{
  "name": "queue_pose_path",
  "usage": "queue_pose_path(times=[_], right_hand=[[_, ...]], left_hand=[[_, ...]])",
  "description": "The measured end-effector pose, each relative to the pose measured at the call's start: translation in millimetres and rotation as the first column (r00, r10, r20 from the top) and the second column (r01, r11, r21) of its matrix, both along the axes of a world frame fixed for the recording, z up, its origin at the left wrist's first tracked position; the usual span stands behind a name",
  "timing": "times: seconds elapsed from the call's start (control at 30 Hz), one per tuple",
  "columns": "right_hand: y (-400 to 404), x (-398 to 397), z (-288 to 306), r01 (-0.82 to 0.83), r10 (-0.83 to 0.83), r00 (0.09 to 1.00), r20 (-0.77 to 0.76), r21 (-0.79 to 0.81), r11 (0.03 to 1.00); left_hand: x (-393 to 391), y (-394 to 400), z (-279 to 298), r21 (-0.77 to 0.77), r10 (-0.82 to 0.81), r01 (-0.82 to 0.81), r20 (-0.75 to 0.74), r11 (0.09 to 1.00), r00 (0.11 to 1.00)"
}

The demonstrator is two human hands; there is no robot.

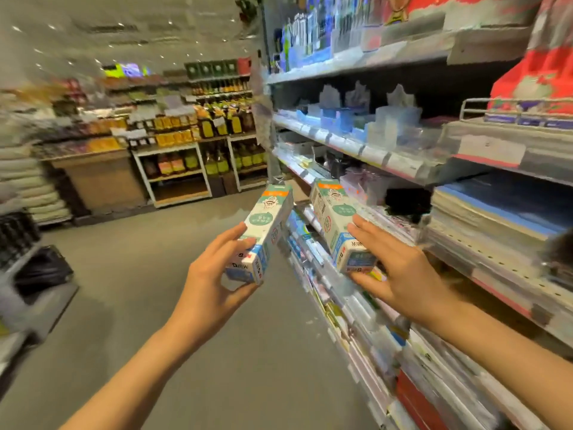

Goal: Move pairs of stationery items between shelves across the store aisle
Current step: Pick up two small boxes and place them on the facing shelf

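The near end of a long white-and-teal printed cardboard box (269,232) is pinched by the curled fingers (245,243) and thumb of the left hand (214,274). A second box of the same white-and-teal print (339,226) is clamped at its near end between the fingers (361,231) above and the thumb below of the right hand (400,271). Both boxes are held out in the air, tilted away and up, the first over the grey aisle floor (155,305) left of the grey metal stationery shelving (356,150), the second just before the shelving's lower tiers.

The step in hand is judged to be the carry: one pair has been picked up and is not yet set down. The next move probably calls for a turn across the aisle and a free slot on the far shelf; both grips must be kept firm, since only the ends of the boxes are held.

On the shelving, clear plastic display bins (397,125) are seen on the middle tier; their contents are too blurred to tell. Right of the second box, a stack of blue-covered notebooks (496,209) is lying on a tier. Far beyond the shelving, across the floor, racks of amber and green bottles (198,128) are visible.
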State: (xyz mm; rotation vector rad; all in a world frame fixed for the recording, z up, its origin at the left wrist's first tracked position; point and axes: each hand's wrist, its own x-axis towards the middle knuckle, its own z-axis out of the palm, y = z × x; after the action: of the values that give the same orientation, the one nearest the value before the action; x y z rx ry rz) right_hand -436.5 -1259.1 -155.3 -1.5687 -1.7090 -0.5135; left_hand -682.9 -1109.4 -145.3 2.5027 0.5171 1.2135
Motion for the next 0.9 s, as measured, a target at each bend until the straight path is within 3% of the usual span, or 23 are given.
queue_pose_path(times=[0.23, 0.43, 0.7, 0.9], right_hand=[[152, 45, 8, -0.038, 0.044, 0.991, -0.126, 0.054, 0.998], [267, 71, 14, -0.111, 0.108, 0.969, -0.222, -0.001, 0.994], [435, 82, 15, -0.071, 0.078, 0.974, -0.213, 0.04, 0.997], [554, 86, 11, 0.0, -0.003, 0.982, -0.187, -0.015, 1.0]], left_hand=[[39, 122, 14, -0.04, 0.143, -0.143, 0.006, 0.989, 0.99], [63, 223, 16, -0.08, 0.194, -0.192, 0.007, 0.978, 0.981], [75, 397, 9, -0.099, 0.149, -0.144, 0.041, 0.985, 0.988], [72, 542, 22, -0.113, 0.052, -0.048, 0.026, 0.992, 0.998]])
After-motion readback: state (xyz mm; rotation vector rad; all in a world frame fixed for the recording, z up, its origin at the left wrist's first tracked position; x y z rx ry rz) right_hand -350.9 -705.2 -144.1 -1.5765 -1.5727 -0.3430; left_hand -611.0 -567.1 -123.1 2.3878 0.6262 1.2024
